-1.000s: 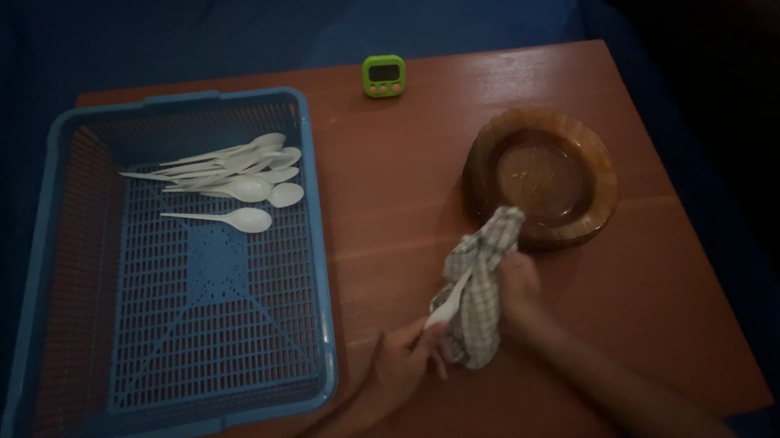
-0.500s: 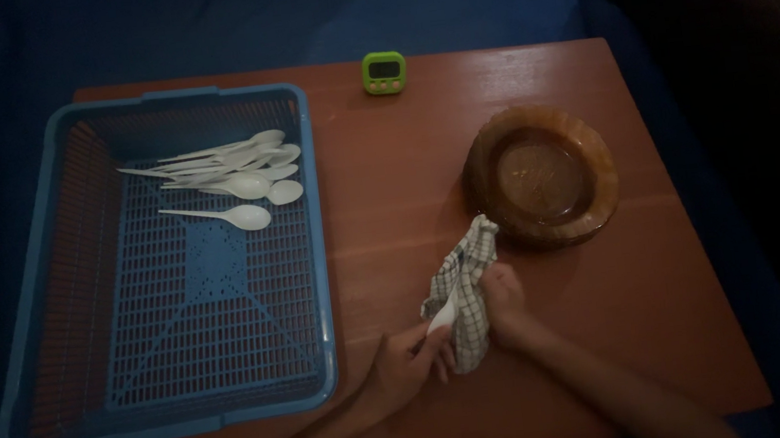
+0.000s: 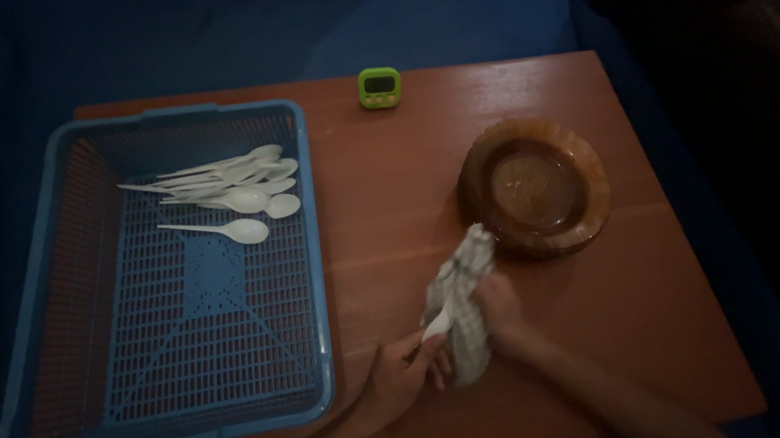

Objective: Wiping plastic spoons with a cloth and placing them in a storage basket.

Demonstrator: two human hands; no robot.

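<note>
Dim light lay over a reddish-brown wooden tabletop (image 3: 388, 200) set on blue cloth. Near its front edge the two hands worked close together: the left hand (image 3: 399, 379) pinched the bowl end of a white plastic spoon (image 3: 439, 322), and the right hand (image 3: 499, 312) was closed around a checked cloth (image 3: 463, 304) bunched over the spoon's handle. The spoon's long axis ran up and to the right from the left fingers, into the cloth, so the left hand sat at the bowl end and the right further along the shaft. The cloth's upper tip touched or nearly touched the rim of a brown round dish (image 3: 535, 188) just behind it. A blue plastic basket (image 3: 45, 288) stood well to the left, holding a loose group of white spoons (image 3: 229, 183) in its far part. A small green timer (image 3: 379, 87) stood at the tabletop's back edge. Most of the held spoon's handle was hidden in the cloth, and the gloom probably blurred the right fingers' exact grip.
</note>
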